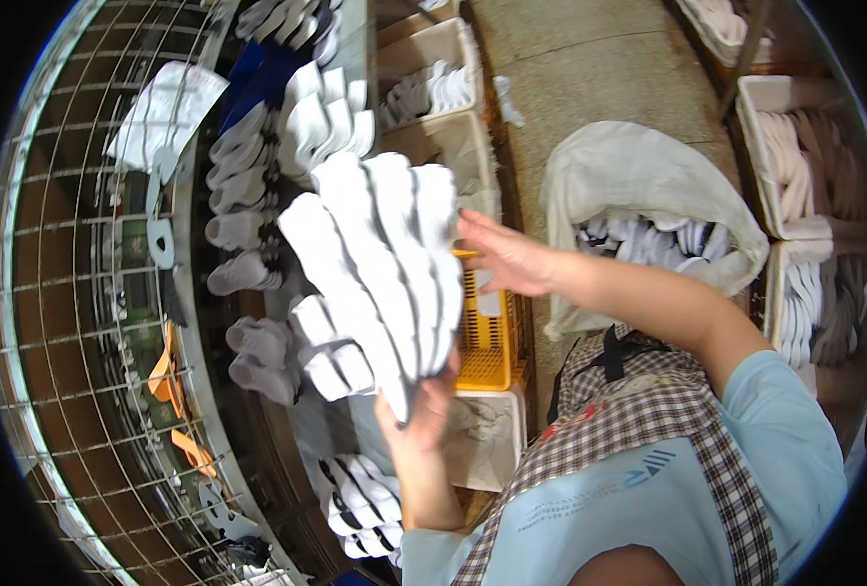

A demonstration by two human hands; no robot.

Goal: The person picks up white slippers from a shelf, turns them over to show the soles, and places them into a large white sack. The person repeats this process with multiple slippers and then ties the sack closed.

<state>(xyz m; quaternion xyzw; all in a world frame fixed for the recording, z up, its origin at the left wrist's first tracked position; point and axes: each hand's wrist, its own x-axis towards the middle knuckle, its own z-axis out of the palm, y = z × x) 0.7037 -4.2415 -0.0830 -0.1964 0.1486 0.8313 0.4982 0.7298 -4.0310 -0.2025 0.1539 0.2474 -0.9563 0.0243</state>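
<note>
A fanned bundle of white socks [384,244] with thin dark lines between them rises in front of me. My left hand [419,410] is closed around its lower, narrow end. My right hand [507,254] is beside the bundle's right edge, its fingers stretched out and apart. The fingertips come close to the socks; whether they touch I cannot tell. Just behind the held bundle, folded white socks [331,356] lie on the metal worktop. More white socks [331,122] are laid in rows farther up it.
A wire-mesh guard [72,293] stands at the left, beside pale socks [248,230] in a row. A yellow plastic crate [482,342] and lined bins [433,83] line the worktop. A white sack of socks [648,161] stands on the floor. Bins of socks [795,166] are at the right.
</note>
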